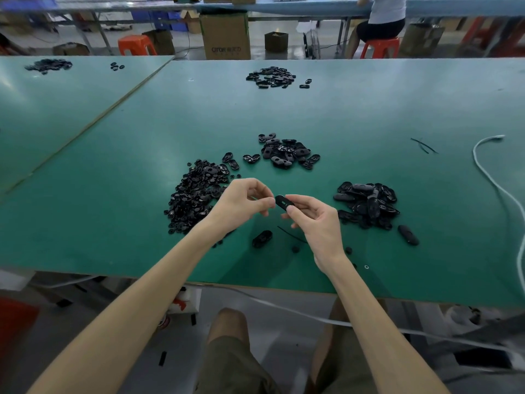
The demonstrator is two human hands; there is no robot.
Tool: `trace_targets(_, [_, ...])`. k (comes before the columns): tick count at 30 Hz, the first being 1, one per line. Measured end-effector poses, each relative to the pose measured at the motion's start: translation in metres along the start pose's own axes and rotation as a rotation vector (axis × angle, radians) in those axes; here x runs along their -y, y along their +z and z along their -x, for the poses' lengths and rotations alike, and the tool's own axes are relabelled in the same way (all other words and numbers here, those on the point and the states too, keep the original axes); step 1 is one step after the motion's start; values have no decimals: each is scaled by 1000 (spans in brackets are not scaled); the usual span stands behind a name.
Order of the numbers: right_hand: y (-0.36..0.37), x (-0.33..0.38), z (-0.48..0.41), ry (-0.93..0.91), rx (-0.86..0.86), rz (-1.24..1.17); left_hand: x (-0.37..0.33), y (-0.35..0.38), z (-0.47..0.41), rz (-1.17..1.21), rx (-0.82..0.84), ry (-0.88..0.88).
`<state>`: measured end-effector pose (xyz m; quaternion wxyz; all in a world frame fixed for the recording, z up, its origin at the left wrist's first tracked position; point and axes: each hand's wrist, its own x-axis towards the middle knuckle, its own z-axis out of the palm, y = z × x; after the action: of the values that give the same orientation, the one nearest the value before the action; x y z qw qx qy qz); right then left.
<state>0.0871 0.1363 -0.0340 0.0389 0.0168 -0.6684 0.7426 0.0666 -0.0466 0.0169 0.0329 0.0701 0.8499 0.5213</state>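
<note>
A small black oval plastic piece (pixel 281 201) is held above the green table (pixel 113 223), between both hands. My right hand (pixel 315 223) pinches it between thumb and fingers. My left hand (pixel 241 199) has its fingers curled and its thumb tip touches the piece's left end. To the left lies a heap of small round black parts (pixel 193 194). Black oval shells are piled further back (pixel 287 152), and another pile of them sits to the right (pixel 366 203).
Loose black pieces (pixel 262 239) (pixel 408 235) lie near the front edge, with a thin black tie (pixel 292 235). A white cable (pixel 494 189) runs along the right side. More black parts (pixel 271 77) lie far back. A seated person (pixel 380 21) and cardboard boxes (pixel 225 35) are beyond the table.
</note>
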Motion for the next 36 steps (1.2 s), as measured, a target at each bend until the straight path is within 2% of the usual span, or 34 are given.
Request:
trace_targets(11, [1,1,0,-4,1,-11,2,10,-3,26,-20,-22])
trace_targets(22, [-1,0,0,-3,-8,-38,2,11,4,249,-52,-89])
trace_targets(36, [-2,-3,-2,-14,1,-41,4,21,2,-125,-126,29])
